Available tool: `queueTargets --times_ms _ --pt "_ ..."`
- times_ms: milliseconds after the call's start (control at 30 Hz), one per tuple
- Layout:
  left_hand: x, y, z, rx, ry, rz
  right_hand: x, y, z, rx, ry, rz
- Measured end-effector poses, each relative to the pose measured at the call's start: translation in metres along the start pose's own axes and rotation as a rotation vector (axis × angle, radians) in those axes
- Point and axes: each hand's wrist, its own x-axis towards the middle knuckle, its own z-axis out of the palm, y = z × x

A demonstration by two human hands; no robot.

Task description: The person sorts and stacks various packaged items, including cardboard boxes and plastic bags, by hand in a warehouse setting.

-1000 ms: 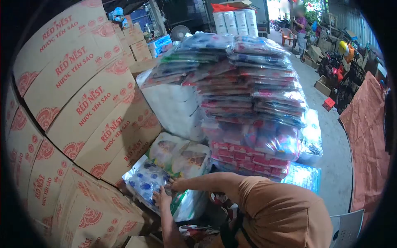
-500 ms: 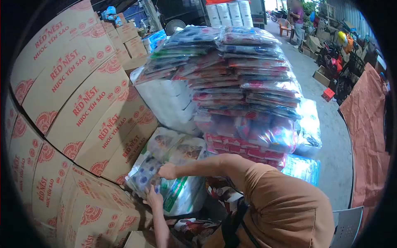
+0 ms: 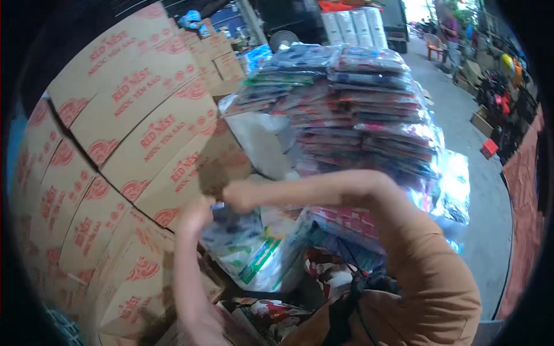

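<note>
My left hand (image 3: pixel 196 214) and my right hand (image 3: pixel 241 196) are raised close together, both closed, over a clear plastic package with dark blue spots (image 3: pixel 235 225). Between them shows a small dark blue bit; the hands seem to hold the package's upper edge, though motion blur hides the fingers. Below lies a white plastic-wrapped bundle with green print (image 3: pixel 265 259), in front of my patterned trousers. Behind it rises a tall stack of clear-wrapped flat packages (image 3: pixel 369 109), with pink packs (image 3: pixel 346 222) low in the pile.
Printed cardboard boxes (image 3: pixel 156 135) are stacked high on the left. White sacks (image 3: pixel 355 29) and a fan (image 3: pixel 284 40) stand at the back. At the upper right, a person (image 3: pixel 450 34) stands near an orange chair (image 3: pixel 434 46). A reddish tarp (image 3: pixel 522 173) hangs at the far right.
Both hands have risen from the spotted package, and its upper part appears lifted with them. The camera view has shifted, so the surroundings appear further right.
</note>
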Motion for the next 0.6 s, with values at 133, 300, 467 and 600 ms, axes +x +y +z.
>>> queueTargets --times_ms 133,300,467,600 --pt "0.037 0.001 -0.089 0.0 0.368 -0.019 -0.005 0.004 -0.123 -0.19 0.332 0.124" --pt "0.046 0.075 -0.203 0.322 1.418 0.391 -0.043 0.027 -0.253 -0.587 1.054 0.044" --pt "0.081 0.13 -0.221 0.106 1.742 0.628 -0.09 0.038 -0.297 -0.841 1.324 -0.206" --pt "0.184 0.141 -0.185 0.128 1.736 0.606 -0.087 0.135 -0.264 -1.053 1.031 0.304"
